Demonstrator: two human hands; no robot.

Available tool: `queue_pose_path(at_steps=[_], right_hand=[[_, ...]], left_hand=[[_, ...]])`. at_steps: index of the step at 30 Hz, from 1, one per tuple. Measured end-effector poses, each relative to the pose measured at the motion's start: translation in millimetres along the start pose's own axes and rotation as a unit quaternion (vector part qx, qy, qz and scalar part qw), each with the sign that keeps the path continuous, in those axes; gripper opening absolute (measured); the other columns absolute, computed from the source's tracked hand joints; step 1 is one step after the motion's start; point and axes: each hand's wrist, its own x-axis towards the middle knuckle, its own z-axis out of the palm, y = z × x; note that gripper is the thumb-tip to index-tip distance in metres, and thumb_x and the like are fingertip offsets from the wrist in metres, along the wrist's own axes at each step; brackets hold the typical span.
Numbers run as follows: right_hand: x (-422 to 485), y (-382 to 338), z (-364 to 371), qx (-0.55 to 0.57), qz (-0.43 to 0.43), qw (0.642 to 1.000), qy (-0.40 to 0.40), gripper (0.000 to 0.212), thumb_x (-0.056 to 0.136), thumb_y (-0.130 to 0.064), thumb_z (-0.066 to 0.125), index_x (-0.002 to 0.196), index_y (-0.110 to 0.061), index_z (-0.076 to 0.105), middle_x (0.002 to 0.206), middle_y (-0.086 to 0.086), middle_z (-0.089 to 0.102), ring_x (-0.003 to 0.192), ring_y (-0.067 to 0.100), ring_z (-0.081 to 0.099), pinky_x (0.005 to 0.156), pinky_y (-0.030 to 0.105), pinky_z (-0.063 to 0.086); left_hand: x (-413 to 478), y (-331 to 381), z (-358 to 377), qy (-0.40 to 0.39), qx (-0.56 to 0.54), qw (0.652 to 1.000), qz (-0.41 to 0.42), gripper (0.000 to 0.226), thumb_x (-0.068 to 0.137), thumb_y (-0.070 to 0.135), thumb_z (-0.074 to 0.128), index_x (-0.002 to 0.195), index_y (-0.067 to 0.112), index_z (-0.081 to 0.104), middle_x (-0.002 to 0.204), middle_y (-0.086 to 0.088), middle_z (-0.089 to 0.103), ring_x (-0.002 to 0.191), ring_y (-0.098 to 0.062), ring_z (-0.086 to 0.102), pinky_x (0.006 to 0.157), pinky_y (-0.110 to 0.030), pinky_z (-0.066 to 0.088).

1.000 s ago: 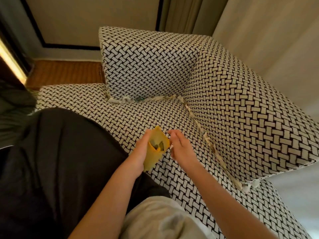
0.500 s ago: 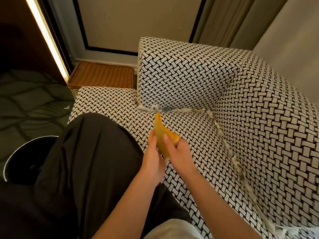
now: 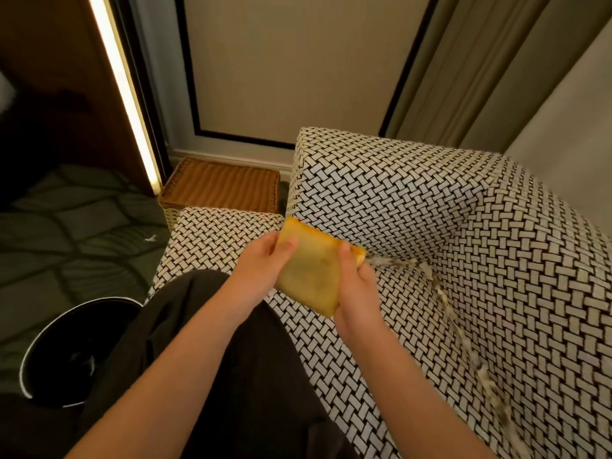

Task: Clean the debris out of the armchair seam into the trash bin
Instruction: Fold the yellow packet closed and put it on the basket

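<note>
- The black-and-white basket-weave upholstered armchair [image 3: 414,200] fills the right of our view. Pale crumbly debris [image 3: 442,293] lines its seam, starting just beside our right hand and running long toward the near right.
- Our leg in dark trousers [image 3: 238,359] lies between the seat and the bin.
- The round black trash bin with a pale rim [image 3: 66,352] stands on the floor at lower left, well apart from the seam.
- The flat, folded yellow cloth [image 3: 311,276] is held above the seat between both hands. We cannot tell whether it holds debris.
- The left hand [image 3: 261,260] has its grip pinching the cloth's left edge, thumb on top.
- The right hand [image 3: 357,286] has its grip curled round the right edge.
- We judge that the bin lies left of and below the grip, nearer the left hand, so the carry goes leftward over the leg.
</note>
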Motion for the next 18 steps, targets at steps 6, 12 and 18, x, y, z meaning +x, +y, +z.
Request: queue_pose_path(at_steps=[6,12,18], right_hand=[[19,-7,28,-0.025,0.012,0.999,-0.019,0.019,0.093,-0.032,0.052,0.090,-0.016,0.061,0.092,0.004,0.067,0.089,0.018,0.065,0.081,0.039,0.055],[39,-32,30,-0.276,-0.082,0.947,-0.141,0.012,0.092,-0.019,0.053,0.089,-0.020,0.065,0.082,-0.008,0.063,0.072,0.002,0.058,0.059,0.013,0.050],[55,-51,51,-0.384,-0.102,0.885,-0.242,0.022,0.094,-0.029,0.048,0.089,-0.019,0.068,0.071,-0.009,0.058,0.062,0.001,0.050,0.059,0.017,0.040]], left_hand=[[18,-3,-27,0.072,0.068,0.992,0.081,0.024,0.091,0.022,0.054,0.081,0.001,0.061,0.075,-0.008,0.060,0.068,-0.014,0.055,0.063,-0.024,0.046],[32,-4,-52,0.029,-0.018,0.999,-0.003,0.014,0.087,0.025,0.061,0.087,0.013,0.067,0.090,-0.009,0.069,0.086,-0.025,0.066,0.077,-0.038,0.053],[31,-8,-52,-0.089,0.004,0.996,-0.011,0.024,0.083,0.022,0.066,0.089,-0.001,0.067,0.085,-0.015,0.069,0.074,-0.020,0.064,0.070,-0.031,0.053]])
